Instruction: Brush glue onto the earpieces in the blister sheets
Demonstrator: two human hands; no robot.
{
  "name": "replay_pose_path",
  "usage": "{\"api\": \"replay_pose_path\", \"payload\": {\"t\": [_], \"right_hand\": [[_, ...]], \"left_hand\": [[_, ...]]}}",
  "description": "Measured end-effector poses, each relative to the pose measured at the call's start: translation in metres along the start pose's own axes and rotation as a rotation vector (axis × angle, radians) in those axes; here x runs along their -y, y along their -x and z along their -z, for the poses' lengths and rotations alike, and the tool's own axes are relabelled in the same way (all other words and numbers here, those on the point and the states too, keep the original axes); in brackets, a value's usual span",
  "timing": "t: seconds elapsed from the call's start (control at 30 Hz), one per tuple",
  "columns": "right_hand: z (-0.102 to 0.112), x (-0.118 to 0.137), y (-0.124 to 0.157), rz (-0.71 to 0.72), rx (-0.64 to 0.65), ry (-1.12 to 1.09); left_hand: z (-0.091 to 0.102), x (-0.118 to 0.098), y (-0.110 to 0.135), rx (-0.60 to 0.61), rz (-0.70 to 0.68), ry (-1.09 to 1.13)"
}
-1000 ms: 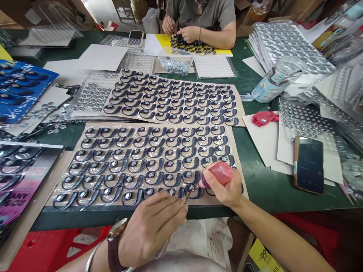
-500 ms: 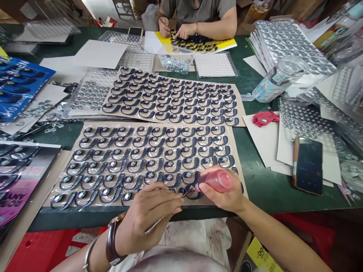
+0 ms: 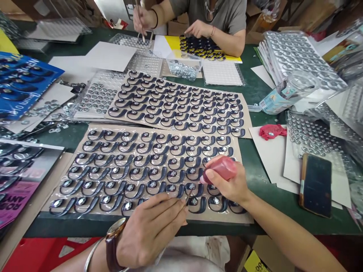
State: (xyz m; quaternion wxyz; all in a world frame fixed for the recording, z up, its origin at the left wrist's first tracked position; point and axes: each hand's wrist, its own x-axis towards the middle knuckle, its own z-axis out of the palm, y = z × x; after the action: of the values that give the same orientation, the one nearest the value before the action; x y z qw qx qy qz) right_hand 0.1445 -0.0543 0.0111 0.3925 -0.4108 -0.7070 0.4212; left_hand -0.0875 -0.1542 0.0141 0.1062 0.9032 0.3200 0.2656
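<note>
My right hand (image 3: 228, 185) grips a small pink squeeze bottle (image 3: 222, 169), its nozzle tipped left and down toward the near cardboard sheet (image 3: 241, 217). That sheet carries rows of dark blue curved pieces with silver discs (image 3: 136, 166) under clear film. My left hand (image 3: 150, 230), with a watch on the wrist, pinches a thin stick (image 3: 187, 197) whose tip rests by a disc (image 3: 192, 186) just below the bottle's nozzle.
A second filled cardboard sheet (image 3: 181, 104) lies behind the first. A phone (image 3: 316, 185) and a red cloth (image 3: 272, 131) lie on white paper at right. Across the green table a person (image 3: 215, 22) works on similar pieces. Clear blister trays (image 3: 297, 51) and a jar (image 3: 286, 92) stand at right.
My right hand lifted the bottle's nozzle to one row farther up the sheet, and the stick's tip followed. The person opposite raised one hand. My view shifted slightly.
</note>
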Motion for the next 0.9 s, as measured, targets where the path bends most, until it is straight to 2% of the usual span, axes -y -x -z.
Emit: {"api": "replay_pose_path", "payload": {"t": [0.17, 0.4, 0.57, 0.9], "right_hand": [[-0.014, -0.012, 0.004, 0.088, -0.021, 0.009], [-0.016, -0.018, 0.006, 0.137, 0.039, 0.046], [-0.017, -0.016, 0.004, 0.202, 0.006, 0.099], [-0.015, -0.016, 0.005, 0.179, -0.051, 0.179]], "left_hand": [[0.0, 0.007, -0.01, 0.015, -0.031, -0.031], [0.003, 0.003, -0.017, 0.063, -0.12, -0.114], [0.001, 0.0, -0.014, 0.079, -0.118, -0.106], [0.006, 0.0, -0.019, 0.063, -0.11, -0.09]]}}
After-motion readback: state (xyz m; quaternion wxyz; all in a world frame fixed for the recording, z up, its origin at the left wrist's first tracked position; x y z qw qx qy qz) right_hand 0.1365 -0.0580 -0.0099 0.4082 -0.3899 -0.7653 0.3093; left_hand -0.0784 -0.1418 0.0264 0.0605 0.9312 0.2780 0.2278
